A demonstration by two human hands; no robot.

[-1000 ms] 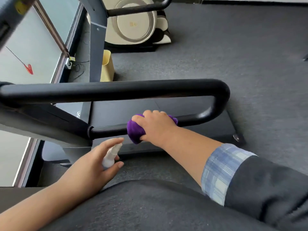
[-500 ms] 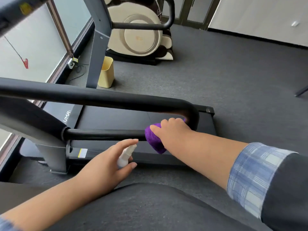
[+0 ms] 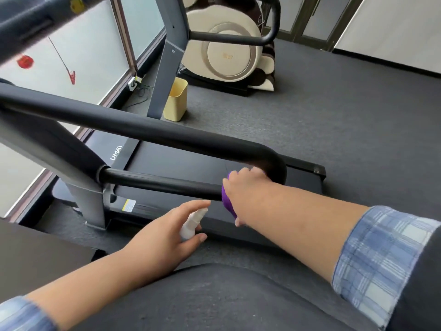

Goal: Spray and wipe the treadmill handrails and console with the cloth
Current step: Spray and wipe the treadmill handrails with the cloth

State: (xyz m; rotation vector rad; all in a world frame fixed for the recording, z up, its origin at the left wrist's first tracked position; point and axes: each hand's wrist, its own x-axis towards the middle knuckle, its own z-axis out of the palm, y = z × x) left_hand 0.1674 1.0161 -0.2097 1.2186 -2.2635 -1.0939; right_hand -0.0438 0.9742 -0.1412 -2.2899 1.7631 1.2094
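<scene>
right hand [image 3: 245, 187] is gripping the purple cloth [image 3: 228, 201] round the near handrail [image 3: 162, 183], left hand [image 3: 167, 232] is holding the spray bottle [image 3: 192, 223] just beside it

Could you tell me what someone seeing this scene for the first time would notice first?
The eye goes to the purple cloth, gripped by the right hand around the lower bar of the black treadmill handrail, near its curved end at the centre. Just below, the left hand holds a small white spray bottle. Behind, a cream massage chair stands on the grey carpet, with a yellow bin to its left.
</scene>
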